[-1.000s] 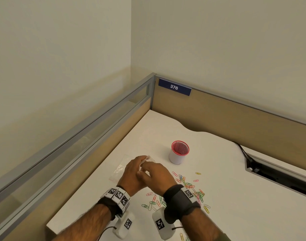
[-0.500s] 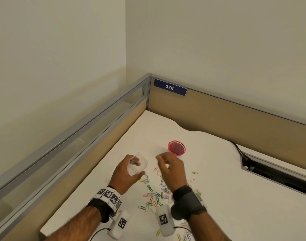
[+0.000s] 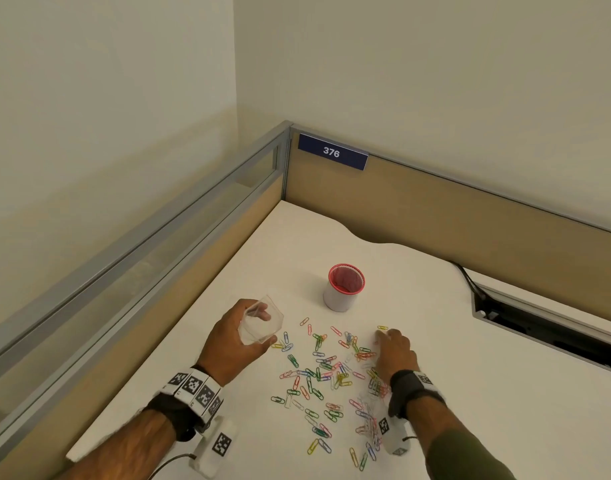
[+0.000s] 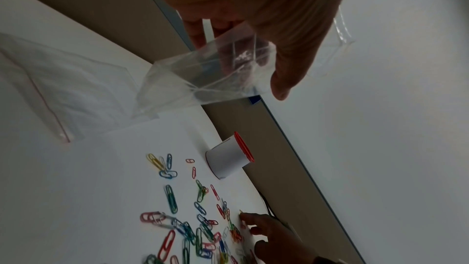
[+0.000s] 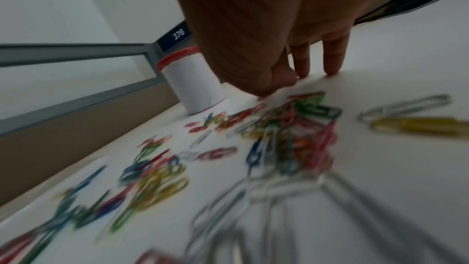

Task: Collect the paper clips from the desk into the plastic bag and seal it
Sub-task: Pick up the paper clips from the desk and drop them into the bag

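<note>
**Picking up clips: barely begun**

Big white bench (image 3: 435, 393) first, shut in by low walls at the back and on the left. Near edge close under both arms. Long dark slot (image 3: 539, 327) cut into the right side: keep clips away from that hole. Plenty of bare room to the right and toward the far corner.

White cup with a red rim (image 3: 345, 289) standing upright just behind the clips. Easy to bump, so reach low and in front of it.

Plastic bag (image 3: 260, 323) up off the bench, held in the left grip (image 3: 234, 344), fingers and thumb curled round it, mouth pulled open. Looks empty.

Right grip (image 3: 396, 351) down at the far right of the pile, fingertips touching the bench, thumb and first finger close together. Cannot tell if a clip is pinched there.

Paper clips (image 3: 318, 372) in many colours, spread flat between the two grips, nearly all yet to collect.

Next, probably: pinch or scoop a few, lift, carry left, drop into the open mouth. Zip shut at the very end.
</note>
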Demonstrator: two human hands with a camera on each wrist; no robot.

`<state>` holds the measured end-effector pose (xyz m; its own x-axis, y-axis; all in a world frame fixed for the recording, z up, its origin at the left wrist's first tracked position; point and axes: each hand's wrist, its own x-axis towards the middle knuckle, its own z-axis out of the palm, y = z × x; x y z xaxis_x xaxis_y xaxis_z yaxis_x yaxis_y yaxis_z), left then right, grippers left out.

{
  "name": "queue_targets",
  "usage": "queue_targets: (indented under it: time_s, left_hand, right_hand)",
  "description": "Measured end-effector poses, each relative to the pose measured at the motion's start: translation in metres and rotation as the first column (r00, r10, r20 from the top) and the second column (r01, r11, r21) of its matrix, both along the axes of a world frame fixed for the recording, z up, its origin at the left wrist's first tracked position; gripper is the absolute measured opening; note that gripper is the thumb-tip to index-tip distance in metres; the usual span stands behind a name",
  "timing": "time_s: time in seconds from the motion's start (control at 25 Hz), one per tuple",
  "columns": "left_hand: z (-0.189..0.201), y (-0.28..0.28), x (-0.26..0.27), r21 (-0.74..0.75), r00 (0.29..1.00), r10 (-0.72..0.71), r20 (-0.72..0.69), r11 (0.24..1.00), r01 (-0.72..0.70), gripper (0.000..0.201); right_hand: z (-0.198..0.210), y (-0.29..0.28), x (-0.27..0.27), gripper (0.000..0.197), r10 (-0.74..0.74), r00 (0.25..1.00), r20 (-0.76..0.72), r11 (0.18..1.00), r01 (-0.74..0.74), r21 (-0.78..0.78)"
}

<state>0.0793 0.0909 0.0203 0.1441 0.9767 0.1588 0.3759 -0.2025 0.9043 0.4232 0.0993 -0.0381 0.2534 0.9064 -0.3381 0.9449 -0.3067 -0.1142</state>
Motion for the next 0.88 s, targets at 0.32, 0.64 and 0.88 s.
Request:
queue_targets:
  time_s: [0.32, 0.64, 0.88]
  left_hand:
    - [-0.009, -0.001, 0.01, -0.018, 1.0, 0.017, 0.019, 1.0, -0.017, 0.05]
    - [-0.013, -0.019, 0.021, -0.036, 0.998, 0.044, 0.034, 0.998, -0.043, 0.051]
    - [-0.006, -0.029, 0.033, -0.035, 0.999, 0.037, 0.025, 0.999, -0.036, 0.057]
  right_hand:
    - [0.005, -0.061, 0.007, 0.04, -0.082, 0.979, -0.189, 0.982, 0.112, 0.154]
    - [0.017, -0.03, -0.014, 0.031, 0.017, 0.999, -0.039, 0.995, -0.013, 0.096]
    - [0.008, 0.04, 0.036, 0.042, -0.032, 0.998, -0.046, 1.0, 0.032, -0.002]
